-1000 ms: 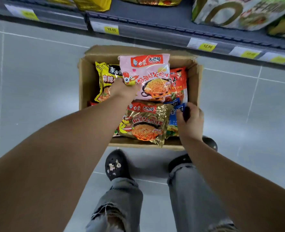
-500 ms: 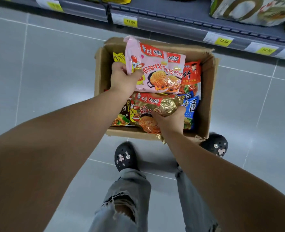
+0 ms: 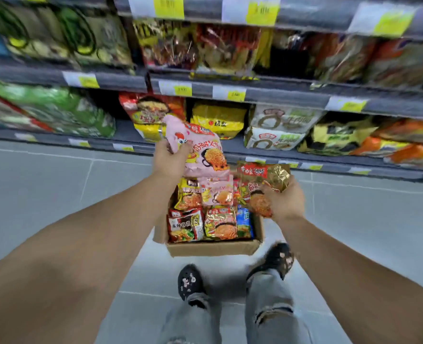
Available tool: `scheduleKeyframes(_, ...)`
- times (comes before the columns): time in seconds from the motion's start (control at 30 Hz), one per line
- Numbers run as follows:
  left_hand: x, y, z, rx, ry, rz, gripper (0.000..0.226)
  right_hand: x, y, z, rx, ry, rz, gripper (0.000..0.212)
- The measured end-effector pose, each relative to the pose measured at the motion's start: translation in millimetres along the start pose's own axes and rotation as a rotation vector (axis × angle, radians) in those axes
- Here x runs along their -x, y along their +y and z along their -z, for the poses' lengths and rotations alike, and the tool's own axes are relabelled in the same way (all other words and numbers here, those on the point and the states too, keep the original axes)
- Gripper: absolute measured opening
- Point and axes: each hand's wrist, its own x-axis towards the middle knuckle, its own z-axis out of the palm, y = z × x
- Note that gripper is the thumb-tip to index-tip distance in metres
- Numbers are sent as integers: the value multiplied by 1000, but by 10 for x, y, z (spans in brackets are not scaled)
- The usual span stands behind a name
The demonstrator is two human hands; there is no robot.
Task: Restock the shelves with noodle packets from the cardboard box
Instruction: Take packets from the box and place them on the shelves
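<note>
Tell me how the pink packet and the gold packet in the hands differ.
The pink packet is pale pink with a chicken cartoon; the gold packet is shiny foil with a red band. The left hand holds the pink one higher, nearer the shelves; the right hand holds the gold one lower, over the cardboard box. Both picture noodles.
</note>
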Motion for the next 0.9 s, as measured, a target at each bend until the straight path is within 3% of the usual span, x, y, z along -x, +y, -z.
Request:
scheduleKeyframes(0.17, 521, 1517, 217, -110, -175, -207, 30, 394, -790, 1085, -106, 224, 68, 57)
scheduleKeyframes(0.3, 911, 2578, 274, -98, -229, -382, 35, 600, -1320, 1834, -145, 344, 180, 51)
scheduleKeyframes(0.5, 1360, 3683, 221, 11, -161, -545, 40, 673, -1921, 2805, -162, 453, 293, 67)
scheduleKeyframes(0.73, 1925, 4584, 62, 51, -16, -701, 31, 585, -2397, 3860, -246, 557, 479, 56)
scheduleKeyframes(0.9, 2420, 5184, -175, 175, 63, -823, 39, 475, -2731, 4570, -324, 580, 626, 68)
